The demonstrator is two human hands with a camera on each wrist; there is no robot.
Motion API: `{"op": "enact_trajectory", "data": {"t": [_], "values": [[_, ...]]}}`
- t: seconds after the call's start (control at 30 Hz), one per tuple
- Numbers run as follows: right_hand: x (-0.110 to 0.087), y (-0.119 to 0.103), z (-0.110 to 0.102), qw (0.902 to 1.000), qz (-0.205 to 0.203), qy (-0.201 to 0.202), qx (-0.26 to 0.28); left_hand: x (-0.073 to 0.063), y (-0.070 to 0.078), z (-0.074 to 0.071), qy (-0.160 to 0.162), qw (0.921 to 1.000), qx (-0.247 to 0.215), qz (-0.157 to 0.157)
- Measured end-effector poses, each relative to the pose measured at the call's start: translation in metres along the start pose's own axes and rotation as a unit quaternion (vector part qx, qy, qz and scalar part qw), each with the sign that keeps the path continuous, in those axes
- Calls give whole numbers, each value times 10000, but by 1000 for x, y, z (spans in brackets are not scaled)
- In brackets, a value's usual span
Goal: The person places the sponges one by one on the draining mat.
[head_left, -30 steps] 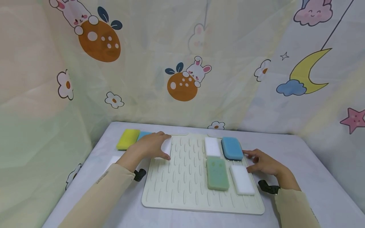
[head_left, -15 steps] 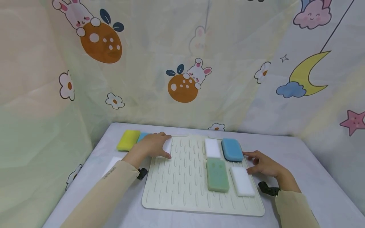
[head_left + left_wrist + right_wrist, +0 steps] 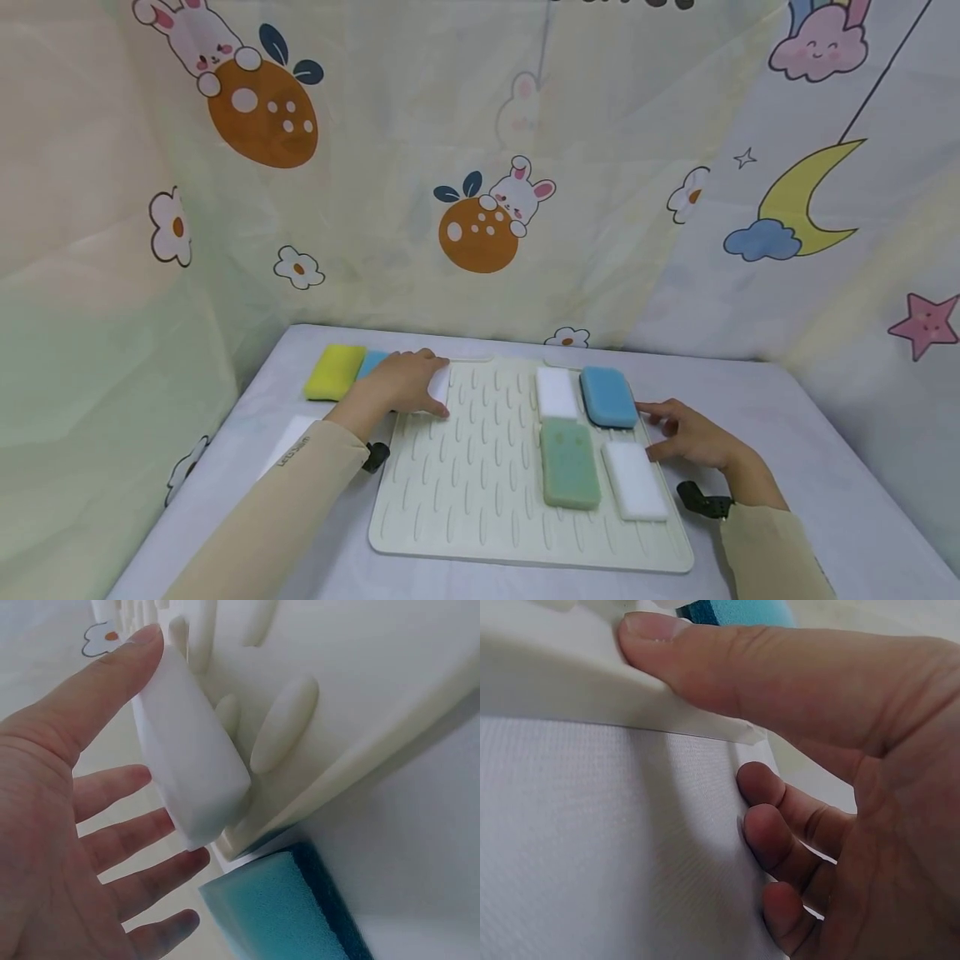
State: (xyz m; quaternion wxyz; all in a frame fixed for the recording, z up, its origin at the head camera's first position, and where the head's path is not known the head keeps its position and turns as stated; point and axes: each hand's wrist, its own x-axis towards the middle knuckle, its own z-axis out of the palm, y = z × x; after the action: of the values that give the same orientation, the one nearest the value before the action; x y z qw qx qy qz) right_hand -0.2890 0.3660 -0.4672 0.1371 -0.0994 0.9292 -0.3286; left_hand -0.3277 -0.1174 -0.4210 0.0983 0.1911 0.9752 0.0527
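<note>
Both hands stay where they were a second ago. The left hand (image 3: pixel 397 383) is spread, thumb and fingertips about a white block (image 3: pixel 191 742) on the mat's far-left corner, without curling round it. The right hand (image 3: pixel 693 433), loosely bent and holding nothing, rests its thumb on the edge of the mat (image 3: pixel 465 508). That bears two more white pieces (image 3: pixel 635 481), a green block (image 3: pixel 570 464) and a blue sponge (image 3: pixel 607 397).
</note>
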Motion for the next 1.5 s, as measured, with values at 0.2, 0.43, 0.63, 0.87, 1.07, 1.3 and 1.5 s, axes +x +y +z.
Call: {"op": "enact_trajectory", "data": {"t": [0.2, 0.43, 0.63, 0.87, 1.07, 1.3, 1.5], "values": [[1, 0, 1, 10000, -18, -8, 0, -1, -2, 1, -16, 9999, -136, 30], [1, 0, 1, 10000, -8, 26, -71, -2, -1, -1, -49, 9997, -233, 41], [-1, 0, 1, 10000, 11, 26, -10, -1, -1, 0, -41, 9997, -231, 8], [1, 3, 1, 10000, 30, 18, -75, -3, -1, 0, -75, 9999, -124, 3], [0, 1, 1, 9999, 25, 25, -117, -7, -3, -1, -48, 9999, -119, -9], [0, 0, 4, 9999, 17, 67, -79, -17, -12, -9, 32, 9998, -196, 3], [-1, 0, 2, 9999, 34, 84, -63, -23, -22, -13, 154, 9997, -157, -53]]}}
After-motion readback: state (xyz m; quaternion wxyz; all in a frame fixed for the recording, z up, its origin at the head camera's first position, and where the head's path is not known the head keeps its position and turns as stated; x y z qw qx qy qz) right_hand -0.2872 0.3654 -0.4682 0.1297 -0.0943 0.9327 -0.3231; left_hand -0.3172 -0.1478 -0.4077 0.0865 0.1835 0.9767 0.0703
